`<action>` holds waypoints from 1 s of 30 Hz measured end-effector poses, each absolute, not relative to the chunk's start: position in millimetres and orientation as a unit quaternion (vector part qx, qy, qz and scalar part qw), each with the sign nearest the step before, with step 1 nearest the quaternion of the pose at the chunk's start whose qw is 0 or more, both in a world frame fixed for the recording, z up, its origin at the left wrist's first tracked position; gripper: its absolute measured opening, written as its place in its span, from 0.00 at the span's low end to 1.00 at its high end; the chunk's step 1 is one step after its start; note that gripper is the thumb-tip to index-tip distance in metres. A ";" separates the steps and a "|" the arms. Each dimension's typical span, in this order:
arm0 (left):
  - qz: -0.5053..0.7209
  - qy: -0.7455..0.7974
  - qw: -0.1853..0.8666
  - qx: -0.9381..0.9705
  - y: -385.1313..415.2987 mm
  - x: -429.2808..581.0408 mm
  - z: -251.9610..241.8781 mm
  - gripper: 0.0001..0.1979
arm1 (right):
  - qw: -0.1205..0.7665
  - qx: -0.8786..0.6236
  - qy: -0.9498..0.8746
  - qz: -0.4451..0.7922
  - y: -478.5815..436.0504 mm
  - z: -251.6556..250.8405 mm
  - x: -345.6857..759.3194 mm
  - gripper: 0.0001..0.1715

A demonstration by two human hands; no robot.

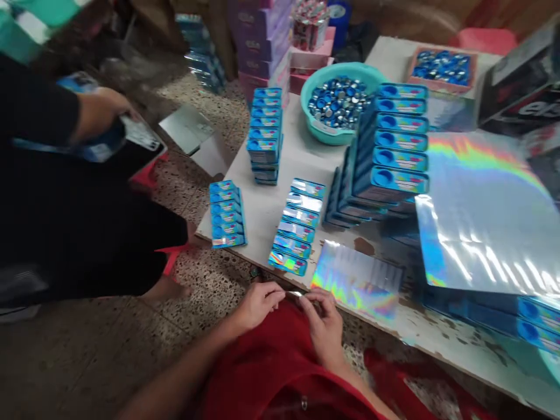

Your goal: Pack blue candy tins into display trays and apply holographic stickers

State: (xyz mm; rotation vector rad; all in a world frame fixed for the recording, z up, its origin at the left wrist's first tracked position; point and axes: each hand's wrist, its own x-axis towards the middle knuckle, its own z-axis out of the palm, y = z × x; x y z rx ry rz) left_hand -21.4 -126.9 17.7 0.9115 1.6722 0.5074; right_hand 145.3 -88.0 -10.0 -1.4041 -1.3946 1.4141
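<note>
Close to my body, at the table's front edge, a small shiny silver strip [294, 293] stretches between my two hands. My left hand [258, 304] has thumb and fingers closed at its left end. At the other end, the fingertips of my right hand [324, 322] pinch it. Just beyond lies a row of blue printed boxes [296, 232] under glossy film. To the right of that row, a sheet of rainbow-sheen holographic stickers [356, 280] rests flat near the edge. A shorter row of blue boxes [227, 214] is at the table's left corner.
Tall stacks of blue boxes [400, 140] stand right of centre, and another stack [265, 125] at left. Behind is a teal basin [308, 116] of blue and silver caps. A large holographic sheet [494, 221] covers the right side. Another person's hand [98, 111] is at far left.
</note>
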 end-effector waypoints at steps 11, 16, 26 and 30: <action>0.183 0.822 0.365 0.398 -150.3 -196.7 40.9 0.19 | 0.350 -0.491 -0.536 0.591 -90.6 -26.0 -67.5 0.14; 0.135 0.838 0.316 0.424 -136.0 -230.6 16.4 0.17 | 0.361 -0.536 -0.606 0.463 -76.2 -42.7 -104.3 0.13; 0.245 0.798 0.457 0.306 -127.6 -238.4 -22.1 0.17 | 0.340 -0.562 -0.579 0.483 -75.2 -55.7 -115.9 0.10; 0.217 0.833 0.435 0.265 -131.2 -239.2 -31.2 0.15 | 0.334 -0.589 -0.557 0.482 -71.5 -56.7 -116.2 0.08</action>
